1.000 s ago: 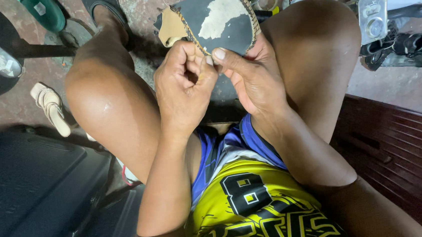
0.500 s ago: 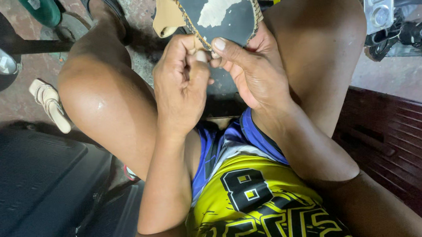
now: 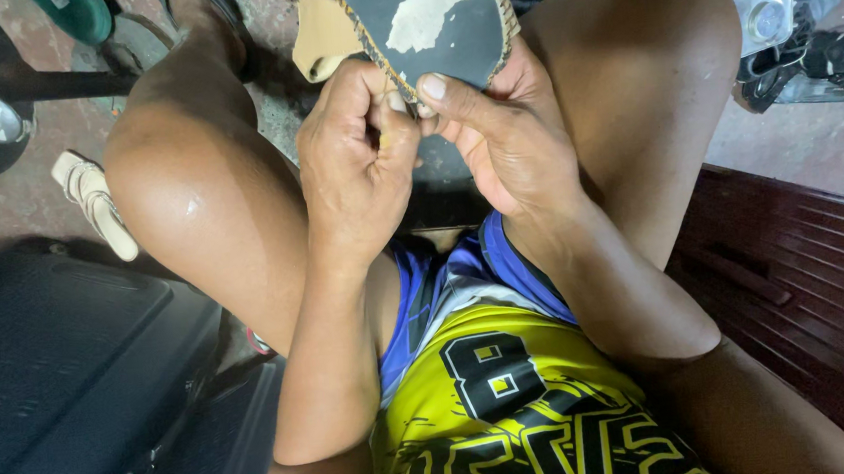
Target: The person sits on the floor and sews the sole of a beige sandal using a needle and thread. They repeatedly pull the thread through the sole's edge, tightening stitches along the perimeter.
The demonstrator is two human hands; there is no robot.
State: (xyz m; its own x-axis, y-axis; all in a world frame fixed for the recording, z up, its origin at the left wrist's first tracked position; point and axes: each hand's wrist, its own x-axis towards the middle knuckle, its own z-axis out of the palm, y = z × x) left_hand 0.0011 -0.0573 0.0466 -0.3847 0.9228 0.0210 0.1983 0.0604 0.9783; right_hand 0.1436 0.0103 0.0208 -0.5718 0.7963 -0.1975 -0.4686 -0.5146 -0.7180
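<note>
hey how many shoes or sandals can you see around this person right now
3: a shoe sole held by both hands between the knees, a beige sandal on the floor at left, and a green shoe at the top left edge. Others may be hidden.

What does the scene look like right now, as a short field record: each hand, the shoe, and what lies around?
left hand: fingers pinched at the near edge of the shoe sole
right hand: gripping the sole's near edge, thumb on top
sole: dark, worn pale patch, stitching round its rim, held up between the knees
upper: tan, shows at the sole's left side
sandal: pale, on the floor at left
bench: dark red wood, at right
</note>
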